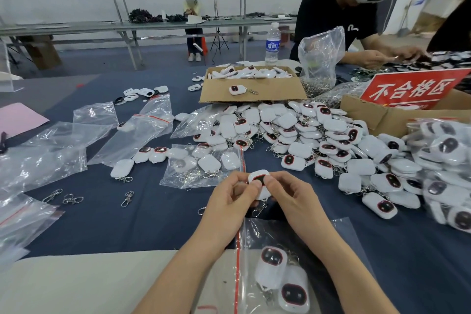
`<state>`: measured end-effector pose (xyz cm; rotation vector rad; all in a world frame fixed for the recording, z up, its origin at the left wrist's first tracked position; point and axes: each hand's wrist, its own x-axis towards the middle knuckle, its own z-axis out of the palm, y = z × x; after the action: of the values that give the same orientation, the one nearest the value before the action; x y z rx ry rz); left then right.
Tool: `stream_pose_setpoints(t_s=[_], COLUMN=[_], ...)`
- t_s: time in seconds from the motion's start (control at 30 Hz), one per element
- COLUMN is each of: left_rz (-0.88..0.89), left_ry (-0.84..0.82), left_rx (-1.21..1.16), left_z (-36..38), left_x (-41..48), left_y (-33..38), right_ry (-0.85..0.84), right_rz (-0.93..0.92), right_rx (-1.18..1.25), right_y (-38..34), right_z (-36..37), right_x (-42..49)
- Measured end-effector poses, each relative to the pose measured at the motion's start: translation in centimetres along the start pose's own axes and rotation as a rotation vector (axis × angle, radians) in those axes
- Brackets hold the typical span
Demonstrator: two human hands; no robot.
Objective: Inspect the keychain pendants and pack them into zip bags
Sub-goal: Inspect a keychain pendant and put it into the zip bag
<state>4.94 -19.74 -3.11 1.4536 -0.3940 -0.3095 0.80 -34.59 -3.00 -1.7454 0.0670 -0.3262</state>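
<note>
A white keychain pendant with a dark, red-rimmed face is held up over the blue table between both hands. My left hand grips its left side and my right hand grips its right side, thumbs on the face. Its metal clasp hangs below. A zip bag with a red seal lies near me and holds two pendants. Another zip bag just beyond my hands holds several pendants. A big heap of loose pendants covers the table to the right.
Empty zip bags and loose clasps lie at left. A cardboard box of pendants, a water bottle and a red sign on another box stand behind. A person works at the far right.
</note>
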Motion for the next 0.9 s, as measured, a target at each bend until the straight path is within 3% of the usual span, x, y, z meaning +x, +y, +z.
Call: stream_pose_setpoints(t_s=[0.9], left_rz=[0.036], left_ry=[0.019], left_rx=[0.096], left_z=[0.06], left_x=[-0.13], left_y=[-0.40], right_ry=[0.035], right_rz=[0.049], right_rx=[-0.017], right_y=[0.27], right_z=[0.18], right_x=[0.04])
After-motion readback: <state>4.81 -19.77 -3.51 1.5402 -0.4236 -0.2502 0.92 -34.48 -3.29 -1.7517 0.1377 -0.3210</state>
